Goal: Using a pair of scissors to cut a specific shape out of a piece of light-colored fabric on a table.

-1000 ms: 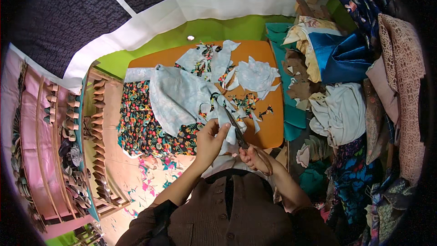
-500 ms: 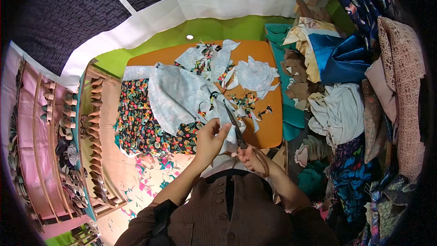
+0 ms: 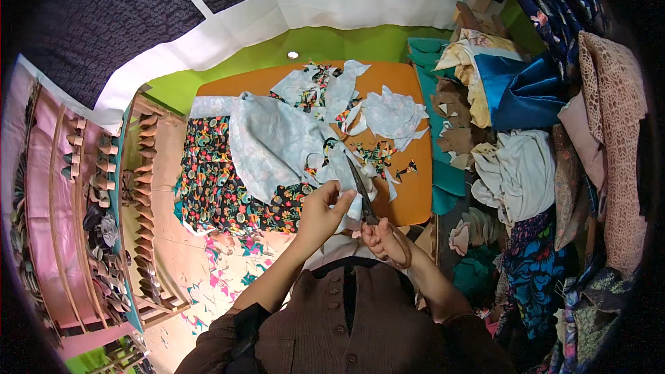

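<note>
My right hand [image 3: 384, 239] is wrapped around the handles of large dark scissors [image 3: 364, 190], whose blades point away from me. The blades lie over pale cloth scraps near the right edge of the fabric. Just left of the blades, my left hand [image 3: 323, 210] pinches a small piece of pale cloth [image 3: 352, 212] between thumb and fingers. A black fabric with a bright multicoloured print [image 3: 208, 170] spreads over the left of the orange table [image 3: 409, 201]. Part of it is folded over, showing its pale underside [image 3: 267, 142].
Cut pale pieces [image 3: 395, 114] lie stacked at the table's far right, beside printed offcuts [image 3: 377, 156]. Heaped fabrics [image 3: 516, 173] fill the right side. Racks with rows of wooden shoe-like shapes [image 3: 144, 187] stand left. Colourful scraps [image 3: 228, 270] litter the floor.
The view has shifted slightly. The scissors and both hands keep nearly the same place on the cloth, with the blade tips seen a little further right.
</note>
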Demonstrator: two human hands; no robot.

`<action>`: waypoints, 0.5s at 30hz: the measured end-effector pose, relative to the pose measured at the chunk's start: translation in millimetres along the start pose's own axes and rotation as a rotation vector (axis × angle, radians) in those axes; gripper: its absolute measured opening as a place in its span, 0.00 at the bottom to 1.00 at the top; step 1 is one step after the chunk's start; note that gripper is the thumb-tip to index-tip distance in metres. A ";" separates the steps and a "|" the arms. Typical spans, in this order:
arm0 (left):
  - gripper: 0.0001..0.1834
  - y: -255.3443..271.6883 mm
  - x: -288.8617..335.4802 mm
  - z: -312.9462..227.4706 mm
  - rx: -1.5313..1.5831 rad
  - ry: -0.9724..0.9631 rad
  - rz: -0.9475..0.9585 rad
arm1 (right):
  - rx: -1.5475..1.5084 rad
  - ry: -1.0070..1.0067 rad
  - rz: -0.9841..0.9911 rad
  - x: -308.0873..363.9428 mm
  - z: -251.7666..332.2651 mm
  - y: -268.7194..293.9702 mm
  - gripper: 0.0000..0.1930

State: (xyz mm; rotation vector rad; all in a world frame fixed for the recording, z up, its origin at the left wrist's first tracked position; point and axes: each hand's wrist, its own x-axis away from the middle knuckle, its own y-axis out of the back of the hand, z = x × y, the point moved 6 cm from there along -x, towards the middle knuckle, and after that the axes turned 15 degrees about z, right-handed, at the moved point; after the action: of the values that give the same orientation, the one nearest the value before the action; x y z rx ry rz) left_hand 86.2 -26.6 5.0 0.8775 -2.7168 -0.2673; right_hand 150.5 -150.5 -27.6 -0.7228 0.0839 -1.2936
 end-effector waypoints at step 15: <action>0.13 18.3 4.2 -3.0 0.166 -0.069 -0.056 | 0.248 0.173 -0.054 -18.4 -7.1 7.5 0.31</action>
State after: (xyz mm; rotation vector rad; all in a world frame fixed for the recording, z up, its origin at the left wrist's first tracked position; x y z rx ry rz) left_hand 73.8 -14.8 13.4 1.0087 -2.8133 -0.0854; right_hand 148.1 -136.6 -43.2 -0.4034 0.0429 -1.3874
